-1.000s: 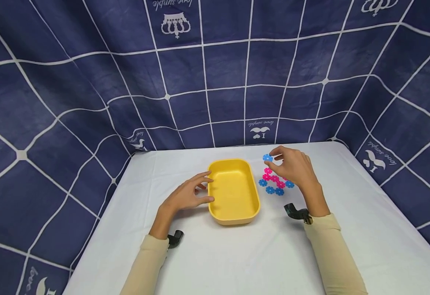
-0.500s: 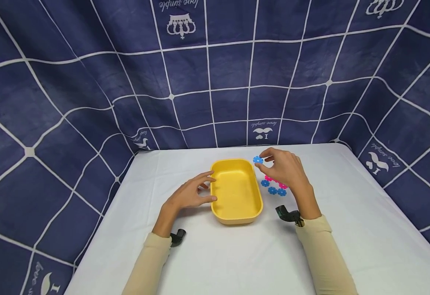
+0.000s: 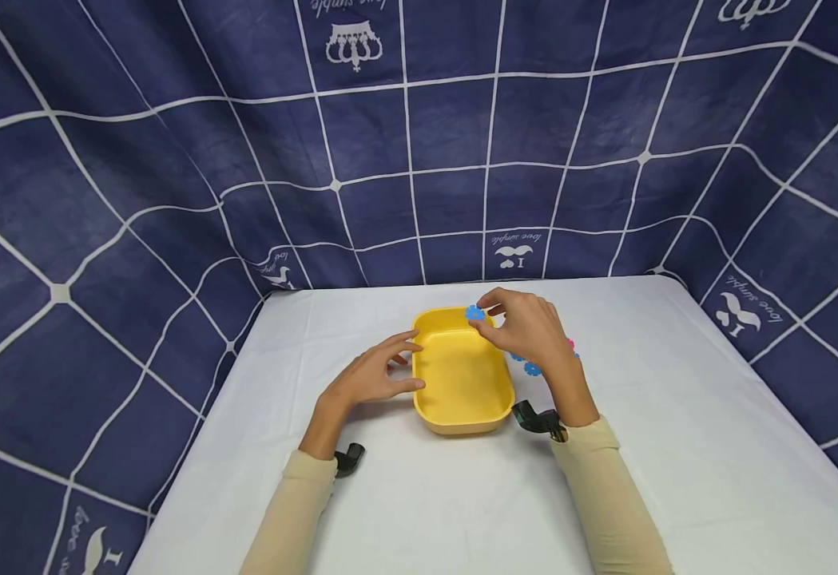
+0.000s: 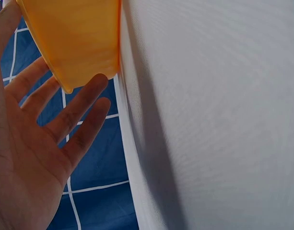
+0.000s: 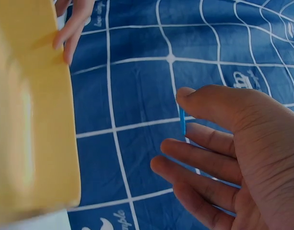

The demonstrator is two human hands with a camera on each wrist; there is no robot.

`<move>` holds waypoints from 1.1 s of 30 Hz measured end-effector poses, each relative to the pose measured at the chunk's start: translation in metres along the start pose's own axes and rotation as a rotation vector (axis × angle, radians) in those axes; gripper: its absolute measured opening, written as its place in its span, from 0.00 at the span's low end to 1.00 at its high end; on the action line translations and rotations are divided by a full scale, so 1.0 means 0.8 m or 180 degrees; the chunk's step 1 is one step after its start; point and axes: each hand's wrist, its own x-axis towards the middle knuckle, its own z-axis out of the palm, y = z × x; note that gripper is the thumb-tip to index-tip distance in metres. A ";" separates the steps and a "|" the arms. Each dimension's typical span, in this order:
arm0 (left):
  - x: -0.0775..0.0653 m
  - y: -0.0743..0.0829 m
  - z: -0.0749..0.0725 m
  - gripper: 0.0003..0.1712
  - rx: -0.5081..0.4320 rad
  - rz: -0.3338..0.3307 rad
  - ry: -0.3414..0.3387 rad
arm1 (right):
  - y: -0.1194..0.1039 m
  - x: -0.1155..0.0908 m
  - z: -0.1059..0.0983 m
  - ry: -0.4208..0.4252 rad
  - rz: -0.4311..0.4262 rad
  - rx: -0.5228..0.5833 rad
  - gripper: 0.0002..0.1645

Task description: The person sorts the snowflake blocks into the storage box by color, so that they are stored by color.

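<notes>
Over the far right corner of a yellow rectangular tray (image 3: pixel 465 419), my right hand (image 3: pixel 530 327) pinches a blue snowflake-shaped disc (image 3: pixel 474 313) between thumb and index finger. In the right wrist view the disc (image 5: pixel 182 122) shows edge-on as a thin blue strip, with the other fingers loosely bent below it. My left hand (image 3: pixel 368 374) rests at the tray's left rim, thumb and fingers spread and touching its side. The left wrist view shows these fingers (image 4: pixel 84 127) extended along the outside of the tray (image 4: pixel 79 38), not curled round it.
Several more blue discs (image 3: pixel 532 369) and a pink disc (image 3: pixel 570 343) lie right of the tray, partly hidden behind the right hand and wrist. A white cloth (image 3: pixel 433 511) covers the table. Dark blue curtains (image 3: pixel 447 128) with white lines surround the far and side edges.
My right hand has carried the blue disc leftward, from above the loose discs to over the tray's far right corner. The left hand has stayed at the tray's left rim.
</notes>
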 end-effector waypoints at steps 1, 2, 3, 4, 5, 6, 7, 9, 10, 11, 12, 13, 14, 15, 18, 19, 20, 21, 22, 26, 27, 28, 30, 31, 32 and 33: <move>-0.001 0.000 0.000 0.42 0.0003 -0.0009 0.0006 | -0.004 0.001 0.002 -0.0014 -0.0002 0.0012 0.21; -0.001 -0.001 0.001 0.42 -0.0005 -0.0017 0.0011 | -0.008 0.002 0.003 -0.0036 -0.0007 0.0029 0.22; -0.002 -0.001 0.001 0.42 -0.0018 -0.0024 0.0014 | -0.011 0.002 0.005 -0.0055 -0.0010 0.0048 0.22; -0.002 -0.001 0.002 0.42 -0.0025 -0.0030 0.0015 | -0.015 0.003 0.007 -0.0072 -0.0015 0.0057 0.22; -0.003 -0.001 0.002 0.41 -0.0038 -0.0036 0.0016 | -0.018 0.003 0.009 -0.0082 -0.0026 0.0066 0.23; -0.004 -0.002 0.003 0.42 -0.0036 -0.0044 0.0015 | -0.021 0.003 0.010 -0.0092 -0.0039 0.0077 0.23; -0.004 -0.002 0.003 0.42 -0.0034 -0.0054 0.0012 | -0.024 0.003 0.012 -0.0095 -0.0059 0.0074 0.24; -0.005 -0.003 0.004 0.42 -0.0042 -0.0043 0.0008 | -0.027 0.003 0.015 -0.0091 -0.0086 0.0070 0.23; -0.005 -0.003 0.004 0.42 -0.0035 -0.0039 0.0006 | -0.028 0.002 0.016 -0.0087 -0.0097 0.0060 0.23; -0.005 -0.004 0.004 0.42 -0.0031 -0.0040 0.0004 | -0.028 0.002 0.017 -0.0083 -0.0103 0.0054 0.23; -0.005 -0.004 0.004 0.42 -0.0024 -0.0045 0.0001 | -0.029 0.002 0.018 -0.0087 -0.0107 0.0051 0.23; -0.005 -0.004 0.004 0.42 -0.0022 -0.0047 0.0004 | -0.029 0.001 0.019 -0.0090 -0.0112 0.0049 0.23; -0.006 -0.004 0.004 0.42 -0.0024 -0.0048 0.0006 | -0.029 0.001 0.020 -0.0101 -0.0113 0.0049 0.23; -0.006 -0.004 0.003 0.42 -0.0014 -0.0056 0.0008 | -0.030 0.001 0.021 -0.0116 -0.0116 0.0053 0.23; -0.006 -0.005 0.002 0.42 0.0001 -0.0066 0.0005 | -0.032 0.000 0.024 -0.0171 -0.0133 0.0058 0.23; -0.005 -0.006 0.002 0.43 0.0008 -0.0060 0.0003 | -0.033 0.000 0.025 -0.0194 -0.0137 0.0055 0.23; -0.005 -0.007 0.002 0.43 0.0013 -0.0048 0.0001 | -0.033 0.000 0.027 -0.0214 -0.0145 0.0042 0.23; -0.004 -0.007 0.002 0.43 0.0018 -0.0041 -0.0001 | -0.034 0.000 0.028 -0.0239 -0.0151 0.0028 0.23; -0.004 -0.007 0.002 0.42 0.0017 -0.0038 -0.0001 | -0.035 0.000 0.030 -0.0264 -0.0156 0.0017 0.23; -0.001 -0.006 0.002 0.39 0.0024 -0.0019 0.0013 | -0.037 0.001 0.036 -0.0352 -0.0210 -0.0026 0.22; 0.000 -0.005 0.001 0.39 0.0018 -0.0020 0.0010 | -0.037 0.002 0.037 -0.0375 -0.0216 -0.0032 0.22; 0.000 -0.004 0.000 0.39 0.0020 -0.0019 0.0008 | -0.037 0.003 0.038 -0.0391 -0.0227 -0.0038 0.22; 0.001 -0.004 -0.001 0.39 0.0019 -0.0014 -0.0002 | -0.038 0.003 0.039 -0.0425 -0.0234 -0.0059 0.22; 0.002 -0.004 -0.002 0.40 0.0018 -0.0011 -0.0007 | -0.039 0.003 0.039 -0.0444 -0.0229 -0.0073 0.22; 0.002 -0.003 -0.002 0.40 0.0025 -0.0013 -0.0011 | -0.039 0.003 0.040 -0.0462 -0.0220 -0.0080 0.23; 0.002 -0.003 -0.002 0.41 0.0030 -0.0009 -0.0018 | -0.039 0.003 0.040 -0.0475 -0.0212 -0.0091 0.23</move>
